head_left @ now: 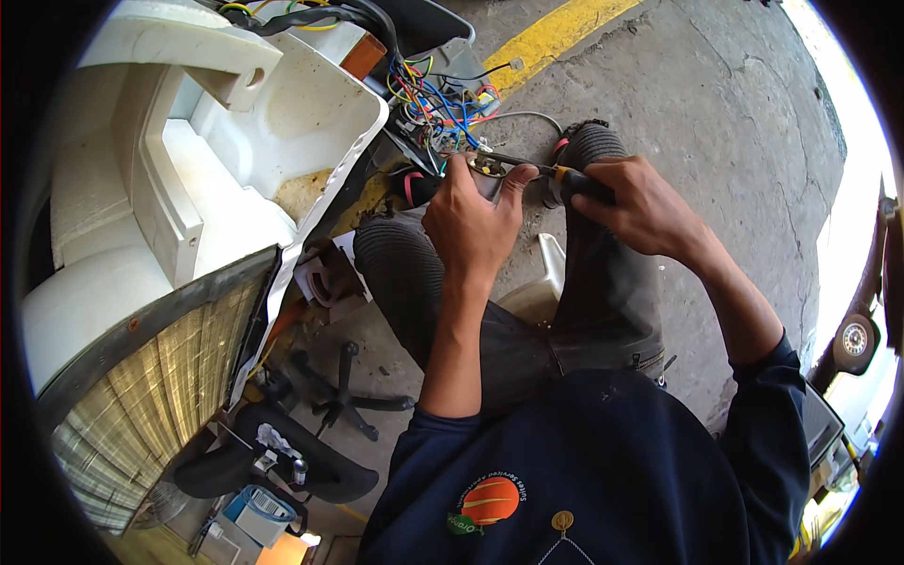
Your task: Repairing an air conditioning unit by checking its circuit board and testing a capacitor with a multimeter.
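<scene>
My right hand (648,205) is closed round the black and yellow handle of a screwdriver (586,185). Its shaft points left, across to the part in my other hand. Between thumb and fingers, my left hand (474,218) grips a small metal part (489,168) with pale and brassy bits on it, too small to make out fully. The screwdriver's tip lies at this part, but my left hand's fingers partly hide the contact. Just beyond, a tangle of coloured wires (444,105) in blue, red, yellow and green runs up to the part.
A large white appliance housing (330,113) with a finned metal coil (160,395) fills the left side. Thick black cables (363,19) arch over its top. A black chair base (344,395) stands below, and a yellow line (556,42) crosses the concrete floor (725,122).
</scene>
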`<state>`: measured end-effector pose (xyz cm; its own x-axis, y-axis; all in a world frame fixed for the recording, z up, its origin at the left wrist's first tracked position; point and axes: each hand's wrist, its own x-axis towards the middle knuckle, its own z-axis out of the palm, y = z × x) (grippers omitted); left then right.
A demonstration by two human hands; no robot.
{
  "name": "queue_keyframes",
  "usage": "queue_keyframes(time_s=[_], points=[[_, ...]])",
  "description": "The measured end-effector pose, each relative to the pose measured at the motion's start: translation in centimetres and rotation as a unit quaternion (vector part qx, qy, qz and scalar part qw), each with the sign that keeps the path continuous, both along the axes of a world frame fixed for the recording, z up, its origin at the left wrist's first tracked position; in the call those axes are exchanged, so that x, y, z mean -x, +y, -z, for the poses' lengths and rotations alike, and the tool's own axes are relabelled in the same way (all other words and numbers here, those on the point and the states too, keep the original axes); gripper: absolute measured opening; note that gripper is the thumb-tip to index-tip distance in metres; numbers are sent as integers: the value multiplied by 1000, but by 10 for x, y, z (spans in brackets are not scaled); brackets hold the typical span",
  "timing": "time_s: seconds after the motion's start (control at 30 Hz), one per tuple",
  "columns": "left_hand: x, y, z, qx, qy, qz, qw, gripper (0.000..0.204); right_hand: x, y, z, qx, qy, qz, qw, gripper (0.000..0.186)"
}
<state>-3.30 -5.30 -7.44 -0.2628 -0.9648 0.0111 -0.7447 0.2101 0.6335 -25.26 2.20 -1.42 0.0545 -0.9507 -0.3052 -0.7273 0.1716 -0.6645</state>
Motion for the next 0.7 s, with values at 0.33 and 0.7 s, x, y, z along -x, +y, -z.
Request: queue_keyframes(time_s=[0.33,0.7], points=[[-1,-11,-12,-8,-59,41,997,91,-5,-5,-13,-81,5,25,996,43],[5,-10,6,-29,42,24,998,73,-9,5,7,-27,2,50,998,36]])
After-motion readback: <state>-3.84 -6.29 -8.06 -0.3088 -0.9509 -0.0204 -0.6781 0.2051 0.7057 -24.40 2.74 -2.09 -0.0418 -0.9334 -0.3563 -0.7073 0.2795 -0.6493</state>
